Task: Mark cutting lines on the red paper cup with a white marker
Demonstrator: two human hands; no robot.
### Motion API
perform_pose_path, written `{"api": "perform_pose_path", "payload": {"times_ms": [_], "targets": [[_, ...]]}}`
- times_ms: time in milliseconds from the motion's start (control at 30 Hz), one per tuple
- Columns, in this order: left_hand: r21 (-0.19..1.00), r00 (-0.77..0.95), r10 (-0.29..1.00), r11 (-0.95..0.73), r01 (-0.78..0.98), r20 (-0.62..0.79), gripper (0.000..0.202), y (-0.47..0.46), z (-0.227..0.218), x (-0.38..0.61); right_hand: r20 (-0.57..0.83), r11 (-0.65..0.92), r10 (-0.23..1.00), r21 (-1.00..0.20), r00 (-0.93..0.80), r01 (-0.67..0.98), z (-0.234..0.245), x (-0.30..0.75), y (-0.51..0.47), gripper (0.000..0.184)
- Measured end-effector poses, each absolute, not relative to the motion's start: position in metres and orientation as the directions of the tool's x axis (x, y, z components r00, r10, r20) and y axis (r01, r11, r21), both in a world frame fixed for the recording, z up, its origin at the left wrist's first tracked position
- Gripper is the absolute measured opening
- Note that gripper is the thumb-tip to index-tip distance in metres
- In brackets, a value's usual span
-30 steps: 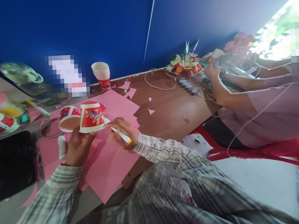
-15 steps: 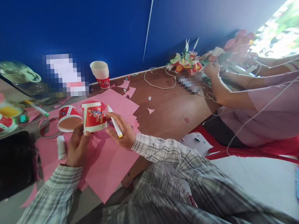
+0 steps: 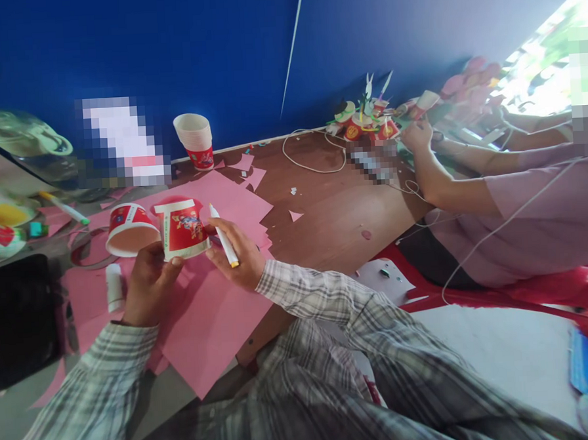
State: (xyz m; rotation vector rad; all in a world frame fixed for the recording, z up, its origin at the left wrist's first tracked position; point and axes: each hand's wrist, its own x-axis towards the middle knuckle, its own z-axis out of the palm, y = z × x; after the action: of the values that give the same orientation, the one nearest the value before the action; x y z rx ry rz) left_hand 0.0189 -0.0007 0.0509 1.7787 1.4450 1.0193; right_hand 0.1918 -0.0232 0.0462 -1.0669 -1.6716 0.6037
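Note:
My left hand (image 3: 152, 283) grips the lower edge of a red paper cup (image 3: 185, 229) with a white rim and a printed figure on its side. On the cup's right, my right hand (image 3: 240, 252) is closed around a white marker (image 3: 223, 235) with a yellow end pointing down; its fingertips are close to the cup's wall, and whether they touch it I cannot tell. Behind my left hand another red paper cup (image 3: 131, 223) lies with its mouth toward me. A white glue stick or capped tube (image 3: 114, 286) rests left of my wrist. Pink paper sheets (image 3: 206, 329) spread beneath both hands.
A stack of paper cups (image 3: 194, 141) stands by the blue wall. At left are a green-tipped marker (image 3: 65, 207), a tape ring (image 3: 86, 257), a black object (image 3: 20, 319) and a clear jar (image 3: 28, 139). On the right, a co-worker's hands (image 3: 418, 136) work near decorated cups (image 3: 362, 121) and a cable (image 3: 316, 171).
Both hands keep their hold on the cup and the marker. The view has shifted slightly, so things at left appear a little further left and higher.

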Motion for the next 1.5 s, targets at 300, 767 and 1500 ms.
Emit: {"api": "perform_pose_path", "payload": {"times_ms": [300,767,1500], "targets": [[0.797,0.119,0.978,-0.207,0.568,0.169,0.059,0.002,0.051,0.017,0.463,0.472,0.879,-0.815,-0.111,0.337,0.043,0.192,-0.022,0.046],[0.852,0.214,0.968,-0.223,0.474,0.134,0.061,0.003,0.05,0.016,0.457,0.465,0.882,-0.81,-0.111,0.357,0.044,0.192,-0.023,0.045],[0.877,0.22,0.97,-0.195,0.44,0.105,0.064,0.005,0.035,0.008,0.442,0.459,0.887,-0.821,-0.131,0.339,0.037,0.193,-0.022,0.051]]}}
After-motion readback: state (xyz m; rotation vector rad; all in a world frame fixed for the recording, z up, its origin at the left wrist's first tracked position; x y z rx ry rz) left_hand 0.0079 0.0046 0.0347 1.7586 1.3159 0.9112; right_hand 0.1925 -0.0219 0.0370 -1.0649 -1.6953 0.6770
